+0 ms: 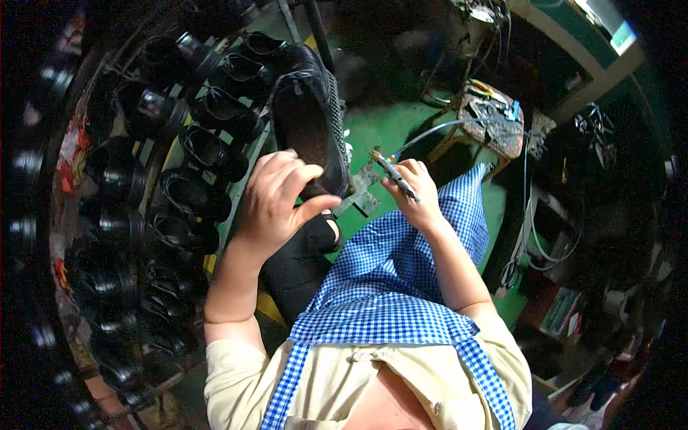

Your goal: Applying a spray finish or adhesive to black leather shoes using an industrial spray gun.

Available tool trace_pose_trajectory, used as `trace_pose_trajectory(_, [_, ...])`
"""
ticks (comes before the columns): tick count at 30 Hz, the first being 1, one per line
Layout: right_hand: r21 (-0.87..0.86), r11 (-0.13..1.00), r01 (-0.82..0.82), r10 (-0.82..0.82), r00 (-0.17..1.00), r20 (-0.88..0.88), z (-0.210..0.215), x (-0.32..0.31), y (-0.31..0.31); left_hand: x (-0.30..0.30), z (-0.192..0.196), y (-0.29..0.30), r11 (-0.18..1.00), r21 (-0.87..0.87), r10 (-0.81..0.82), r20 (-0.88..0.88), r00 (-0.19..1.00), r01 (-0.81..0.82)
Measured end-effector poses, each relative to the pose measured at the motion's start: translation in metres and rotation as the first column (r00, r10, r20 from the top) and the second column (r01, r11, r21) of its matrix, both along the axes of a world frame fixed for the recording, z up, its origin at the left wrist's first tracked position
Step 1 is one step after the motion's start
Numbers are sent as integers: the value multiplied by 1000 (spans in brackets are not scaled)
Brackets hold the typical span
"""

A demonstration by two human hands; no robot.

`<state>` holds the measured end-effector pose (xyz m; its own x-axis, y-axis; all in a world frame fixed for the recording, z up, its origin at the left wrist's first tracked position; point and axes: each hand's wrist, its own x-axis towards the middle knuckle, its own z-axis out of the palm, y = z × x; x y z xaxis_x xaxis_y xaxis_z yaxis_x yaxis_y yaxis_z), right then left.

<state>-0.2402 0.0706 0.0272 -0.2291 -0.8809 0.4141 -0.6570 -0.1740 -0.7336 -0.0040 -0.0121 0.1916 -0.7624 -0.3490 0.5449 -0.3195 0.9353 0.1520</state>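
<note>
My left hand [278, 197] grips a black shoe [309, 118] by its heel end, with the dark sole turned up toward me and the toe pointing away. My right hand [416, 190] holds a thin pen-like tool [390, 170] whose tip points toward the shoe's right edge, a short gap away. A pale hose [430, 132] runs from the tool back to the right. A blue-and-white checked apron [390, 287] covers my lap below both hands.
Rows of black shoes [193, 150] sit on a curved rack along the left. A small stool [494, 118] with cluttered tools stands on the green floor [387, 118] beyond my right hand. Cables and boxes crowd the right side.
</note>
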Motion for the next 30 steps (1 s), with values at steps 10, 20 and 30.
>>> trace_pose_trajectory(10, [97,995,38,-38,999,5,-27,24,-38,11,32,27,993,41,101,203,974,-111])
trace_pose_trajectory(20, [78,992,-97,91,992,82,-10,18,-13,19,57,36,986,54,133,318,939,-158])
trace_pose_trajectory(30, [-173,934,-311,356,795,491,70,-10,19,11,72,45,978,-129,206,459,864,-165])
